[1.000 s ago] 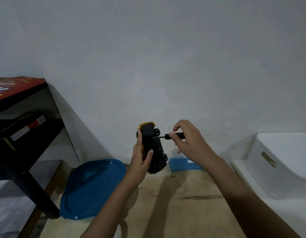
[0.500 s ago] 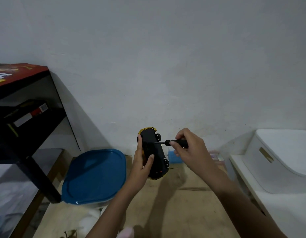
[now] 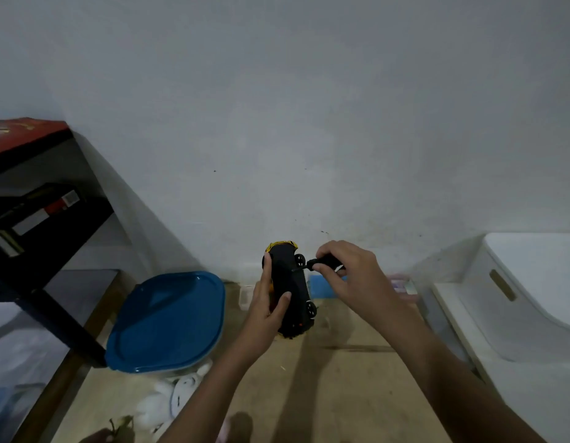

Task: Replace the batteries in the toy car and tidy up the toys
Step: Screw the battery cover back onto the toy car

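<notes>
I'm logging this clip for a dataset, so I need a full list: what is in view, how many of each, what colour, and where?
toy car: 1, black underside with yellow body edge, held upright in mid-air at centre, underside facing the camera
screwdriver: 1, black handle, tip against the car's underside
container lid: 1, blue, on a clear tub on the floor, left of centre
shelf unit: 1, black, far left
box: 1, red, on top of the shelf unit
storage bin: 1, white, far right
soft toy: 1, white, on the floor below the tub
floor: wooden, light brown
wall: white
left hand: grips the car
right hand: holds the screwdriver
</notes>
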Demonstrator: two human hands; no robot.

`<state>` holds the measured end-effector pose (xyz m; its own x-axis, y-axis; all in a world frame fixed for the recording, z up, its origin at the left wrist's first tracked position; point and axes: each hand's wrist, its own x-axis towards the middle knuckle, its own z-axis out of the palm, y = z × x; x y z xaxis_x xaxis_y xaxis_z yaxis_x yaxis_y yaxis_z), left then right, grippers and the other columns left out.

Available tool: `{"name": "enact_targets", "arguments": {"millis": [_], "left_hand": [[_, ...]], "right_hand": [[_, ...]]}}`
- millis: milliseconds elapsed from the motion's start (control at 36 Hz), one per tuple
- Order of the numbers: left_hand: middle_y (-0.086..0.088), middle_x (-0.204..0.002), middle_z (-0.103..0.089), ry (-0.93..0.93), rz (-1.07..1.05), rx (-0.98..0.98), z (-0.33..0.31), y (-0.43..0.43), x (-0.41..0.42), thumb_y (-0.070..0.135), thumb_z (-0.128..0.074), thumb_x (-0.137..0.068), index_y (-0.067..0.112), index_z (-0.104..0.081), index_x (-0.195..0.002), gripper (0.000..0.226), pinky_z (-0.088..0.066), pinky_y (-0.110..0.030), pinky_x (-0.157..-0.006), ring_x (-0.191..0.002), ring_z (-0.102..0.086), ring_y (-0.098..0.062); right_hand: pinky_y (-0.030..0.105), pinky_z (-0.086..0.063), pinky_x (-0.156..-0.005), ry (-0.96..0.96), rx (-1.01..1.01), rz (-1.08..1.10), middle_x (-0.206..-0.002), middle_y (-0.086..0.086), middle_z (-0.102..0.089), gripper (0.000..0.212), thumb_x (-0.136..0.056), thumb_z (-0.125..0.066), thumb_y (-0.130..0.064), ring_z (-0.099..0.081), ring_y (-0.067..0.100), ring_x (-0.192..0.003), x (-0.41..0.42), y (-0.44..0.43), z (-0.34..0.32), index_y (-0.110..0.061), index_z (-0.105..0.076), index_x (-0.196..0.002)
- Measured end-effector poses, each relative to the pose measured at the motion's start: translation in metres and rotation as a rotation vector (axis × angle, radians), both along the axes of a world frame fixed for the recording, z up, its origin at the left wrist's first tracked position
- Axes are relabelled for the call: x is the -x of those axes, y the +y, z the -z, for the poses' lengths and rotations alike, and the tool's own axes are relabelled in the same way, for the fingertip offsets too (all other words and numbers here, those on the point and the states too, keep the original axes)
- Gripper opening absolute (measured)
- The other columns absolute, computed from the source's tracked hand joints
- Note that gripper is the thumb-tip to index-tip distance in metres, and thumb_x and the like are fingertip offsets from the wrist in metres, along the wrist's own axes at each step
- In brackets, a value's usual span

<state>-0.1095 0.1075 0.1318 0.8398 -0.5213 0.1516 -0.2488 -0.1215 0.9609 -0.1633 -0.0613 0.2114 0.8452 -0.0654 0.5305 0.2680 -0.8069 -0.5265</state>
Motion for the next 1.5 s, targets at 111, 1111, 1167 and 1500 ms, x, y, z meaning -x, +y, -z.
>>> {"name": "enact_targets", "arguments": {"millis": [111, 1111, 1167, 1500], "left_hand": [[0.035, -0.142, -0.021, 0.019, 0.010, -0.009, 0.003, -0.027, 0.008, 0.036, -0.048, -0.094, 0.063, 0.002, -0.137, 0.071, -0.033, -0.042, -0.112, -0.135, -0.028, 0.003], [0.002, -0.124, -0.039, -0.189, -0.047, -0.357, 0.033, -0.122, 0.023, 0.038, -0.036, -0.100, 0.054, 0.020, -0.136, 0.069, -0.040, -0.012, -0.073, -0.092, -0.045, 0.011], [-0.003, -0.120, -0.042, -0.154, -0.049, -0.415, 0.040, -0.124, 0.023, 0.039, -0.035, -0.099, 0.055, 0.021, -0.134, 0.068, -0.047, -0.024, -0.073, -0.087, -0.049, -0.002], [-0.009, -0.128, -0.046, -0.026, -0.212, -0.857, 0.104, -0.137, 0.041, 0.042, -0.041, -0.096, 0.018, -0.002, -0.150, 0.070, -0.050, -0.037, -0.078, -0.105, -0.057, -0.028]], "right_hand": [[0.031, -0.050, -0.063, -0.013, 0.070, 0.002, -0.078, 0.004, -0.063, 0.012, -0.082, -0.060, -0.019, -0.058, 0.017, -0.069, 0.004, -0.027, 0.002, -0.009, -0.064, -0.086], [0.029, -0.043, -0.066, 0.444, -1.177, 0.282, -0.048, 0.002, -0.057, 0.025, -0.091, -0.057, -0.012, -0.051, 0.016, -0.056, 0.031, -0.127, 0.084, -0.005, -0.063, -0.068], [0.022, -0.045, -0.058, 0.429, -1.176, 0.312, -0.055, 0.007, -0.058, 0.024, -0.091, -0.056, -0.011, -0.051, 0.017, -0.056, 0.034, -0.133, 0.088, -0.006, -0.061, -0.068], [0.024, -0.039, -0.055, 0.460, -1.047, 0.541, -0.062, 0.013, -0.059, 0.022, -0.091, -0.055, -0.010, -0.049, 0.017, -0.054, 0.078, -0.168, 0.125, -0.006, -0.054, -0.070]]}}
